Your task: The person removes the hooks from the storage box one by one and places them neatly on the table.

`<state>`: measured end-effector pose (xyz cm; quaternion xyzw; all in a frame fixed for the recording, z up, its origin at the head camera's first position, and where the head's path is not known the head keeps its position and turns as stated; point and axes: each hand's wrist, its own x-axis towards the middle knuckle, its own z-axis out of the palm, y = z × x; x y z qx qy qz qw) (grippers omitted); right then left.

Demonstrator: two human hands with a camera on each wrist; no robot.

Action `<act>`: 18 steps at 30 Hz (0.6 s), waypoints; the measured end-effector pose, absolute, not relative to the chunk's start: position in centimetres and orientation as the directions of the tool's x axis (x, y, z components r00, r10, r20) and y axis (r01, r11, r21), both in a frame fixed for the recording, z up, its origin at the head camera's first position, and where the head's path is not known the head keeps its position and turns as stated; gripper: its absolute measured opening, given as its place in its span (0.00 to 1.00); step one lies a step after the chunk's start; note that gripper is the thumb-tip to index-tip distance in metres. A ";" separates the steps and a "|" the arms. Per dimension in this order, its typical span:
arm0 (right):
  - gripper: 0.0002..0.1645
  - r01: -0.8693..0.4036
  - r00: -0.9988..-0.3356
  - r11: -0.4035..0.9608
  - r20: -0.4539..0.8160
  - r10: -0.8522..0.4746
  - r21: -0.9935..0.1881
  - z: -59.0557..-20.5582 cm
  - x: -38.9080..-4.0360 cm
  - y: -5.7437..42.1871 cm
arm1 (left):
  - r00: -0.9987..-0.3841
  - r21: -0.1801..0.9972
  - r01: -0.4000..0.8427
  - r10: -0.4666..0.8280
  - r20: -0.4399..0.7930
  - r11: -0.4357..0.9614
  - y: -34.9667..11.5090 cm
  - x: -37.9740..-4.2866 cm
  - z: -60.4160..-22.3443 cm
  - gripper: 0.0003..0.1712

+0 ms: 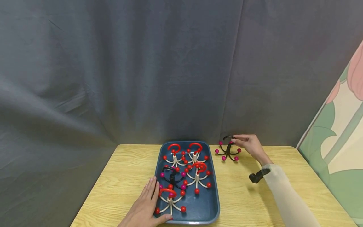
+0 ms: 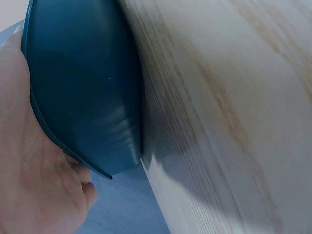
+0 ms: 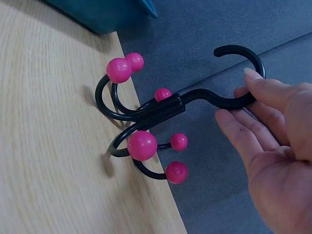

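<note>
My right hand pinches the curved top of a black multi-arm hanger hook with pink ball tips, at the table's back, right of the tray. In the right wrist view, thumb and fingers of the right hand meet on the curve of the black hanger hook; its arms are at the tabletop. My left hand rests along the left rim of a blue tray, fingers straight, thumb over the near-left corner. In the left wrist view, the left hand lies against the tray's wall.
Inside the tray stand several white hanger hooks with red tops and red balls, plus a black one with pink balls. A grey curtain hangs behind the wooden table. A flower-patterned panel borders the right side.
</note>
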<state>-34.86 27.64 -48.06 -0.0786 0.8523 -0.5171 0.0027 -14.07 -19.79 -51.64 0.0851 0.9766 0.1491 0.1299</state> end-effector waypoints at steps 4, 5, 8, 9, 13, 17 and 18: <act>0.32 -0.136 -0.987 0.460 0.082 -0.137 -0.878 -48.0 -35.0 27.6 | -0.953 0.310 0.130 0.205 -0.223 0.942 -19.8 -14.1 -51.7 0.76; 0.32 -0.141 -0.987 0.463 0.087 -0.138 -0.875 -48.0 -35.0 27.6 | -0.953 0.309 0.132 0.206 -0.222 0.942 -19.8 -14.1 -51.7 0.76; 0.32 -0.168 -0.984 0.481 0.117 -0.133 -0.860 -47.7 -34.7 27.5 | -0.953 0.310 0.132 0.206 -0.220 0.941 -19.7 -14.1 -51.6 0.76; 0.32 -0.178 -0.983 0.500 0.130 -0.130 -0.848 -47.5 -34.6 27.4 | -0.954 0.311 0.132 0.206 -0.219 0.941 -19.7 -14.0 -51.6 0.77; 0.34 -0.226 -0.974 0.598 0.191 -0.122 -0.769 -45.9 -34.1 26.8 | -0.952 0.312 0.133 0.208 -0.224 0.941 -19.8 -14.1 -51.6 0.76; 0.35 -0.263 -0.963 0.644 0.230 -0.138 -0.718 -44.0 -33.1 25.6 | -0.951 0.310 0.128 0.206 -0.233 0.942 -19.8 -14.1 -51.7 0.76; 0.35 -0.273 -0.961 0.646 0.239 -0.143 -0.713 -43.6 -32.9 25.2 | -0.951 0.309 0.128 0.205 -0.233 0.943 -19.8 -14.1 -51.7 0.76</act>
